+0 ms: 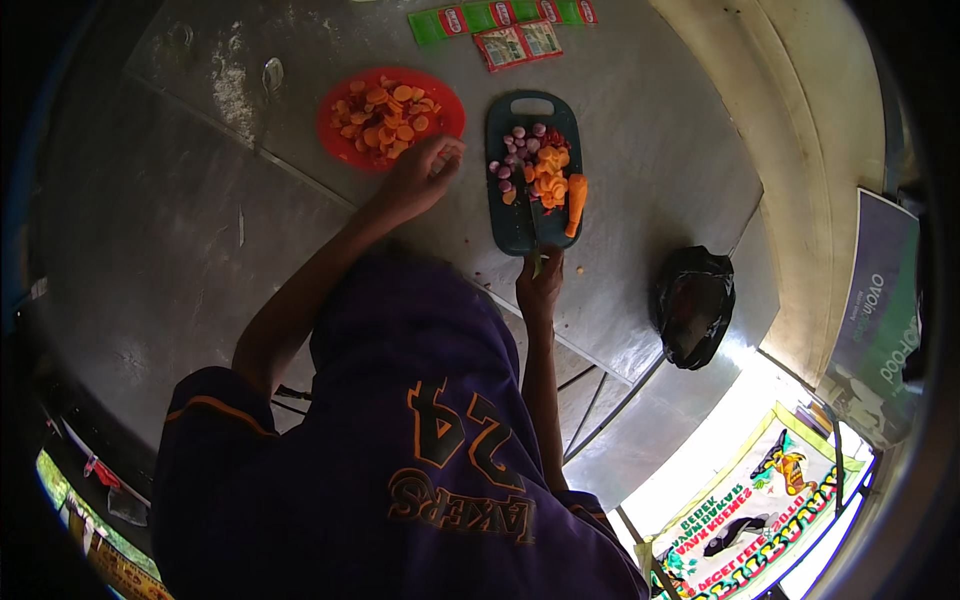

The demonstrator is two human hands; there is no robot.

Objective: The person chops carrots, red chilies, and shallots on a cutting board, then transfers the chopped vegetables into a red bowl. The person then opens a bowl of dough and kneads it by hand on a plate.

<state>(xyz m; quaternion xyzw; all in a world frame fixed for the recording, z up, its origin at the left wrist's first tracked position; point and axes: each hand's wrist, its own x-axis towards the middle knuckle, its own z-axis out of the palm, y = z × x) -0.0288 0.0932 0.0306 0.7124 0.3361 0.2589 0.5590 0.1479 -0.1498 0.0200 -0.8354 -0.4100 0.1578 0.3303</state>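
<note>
My right hand is closed around the handle of a knife, whose blade lies over a dark green cutting board. Peeled shallots, carrot slices and red pieces that look like cut chili lie on the board. A peeled carrot rests along its right edge. My left hand, its fingers curled, is at the lower right rim of a red plate heaped with carrot slices. Whether anything small is between those fingers cannot be told.
Green sachets and red sachets lie at the far side of the metal table. A black plastic bag stands to the right. White powder is scattered at the left, beside a small clear object.
</note>
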